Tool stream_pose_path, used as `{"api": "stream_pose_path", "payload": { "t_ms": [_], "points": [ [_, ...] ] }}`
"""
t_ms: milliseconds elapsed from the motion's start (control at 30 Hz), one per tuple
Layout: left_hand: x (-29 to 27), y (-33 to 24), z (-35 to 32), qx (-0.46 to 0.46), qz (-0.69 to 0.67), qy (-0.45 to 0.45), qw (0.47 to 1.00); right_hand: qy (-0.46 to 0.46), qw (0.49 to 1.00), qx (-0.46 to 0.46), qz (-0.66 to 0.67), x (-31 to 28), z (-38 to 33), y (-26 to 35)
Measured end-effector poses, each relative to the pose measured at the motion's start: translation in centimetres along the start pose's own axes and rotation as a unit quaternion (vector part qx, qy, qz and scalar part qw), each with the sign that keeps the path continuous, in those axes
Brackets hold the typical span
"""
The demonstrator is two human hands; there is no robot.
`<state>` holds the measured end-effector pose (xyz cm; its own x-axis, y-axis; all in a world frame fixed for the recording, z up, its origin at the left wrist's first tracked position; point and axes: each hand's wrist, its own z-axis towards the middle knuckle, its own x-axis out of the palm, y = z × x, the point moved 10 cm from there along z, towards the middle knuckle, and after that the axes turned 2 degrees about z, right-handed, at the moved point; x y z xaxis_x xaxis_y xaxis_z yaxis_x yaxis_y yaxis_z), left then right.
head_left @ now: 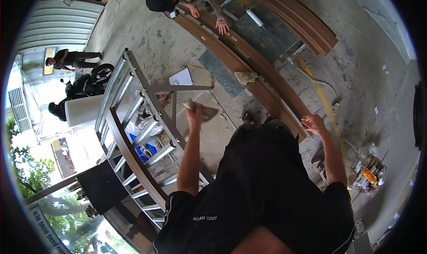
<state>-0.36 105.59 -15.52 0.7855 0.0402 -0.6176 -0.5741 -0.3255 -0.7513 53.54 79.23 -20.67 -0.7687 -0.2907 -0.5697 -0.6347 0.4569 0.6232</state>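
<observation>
My left hand [194, 115] is closed around a greyish-beige rag [209, 113], held up beside the metal roller frame, away from the boards. Two long brown boards [266, 93] run side by side from the far end toward my body. My right hand [315, 124] is closed at the right edge of the near end, fingers curled onto the board there. A second crumpled beige cloth [246, 77] lies across the boards midway. At the far end, a co-worker's tattooed hand [222, 26] lies spread on the board, with their other hand [193, 10] beside it.
Several curved brown boards [299, 20] are stacked at the far right. A white sealant tube [254, 17] lies on a dark panel. Left of me stands a metal roller frame [144, 131] bearing a brown strip [133, 158]. Scraps [369, 176] lie at right. Another person [73, 59] stands beyond a motorbike [86, 85].
</observation>
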Motion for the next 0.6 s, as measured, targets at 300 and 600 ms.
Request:
{"api": "stream_pose_path", "payload": {
  "t_ms": [300,600],
  "points": [
    [3.2,2.3,-8.9,-0.004,0.125,0.027,0.992,0.117,0.991,0.057,-0.014,6.9,2.9,-13.3],
    [3.6,7.9,-9.6,-0.118,0.149,0.090,0.978,0.077,0.990,0.105,0.056,5.5,8.2,-13.7]
  ]
}}
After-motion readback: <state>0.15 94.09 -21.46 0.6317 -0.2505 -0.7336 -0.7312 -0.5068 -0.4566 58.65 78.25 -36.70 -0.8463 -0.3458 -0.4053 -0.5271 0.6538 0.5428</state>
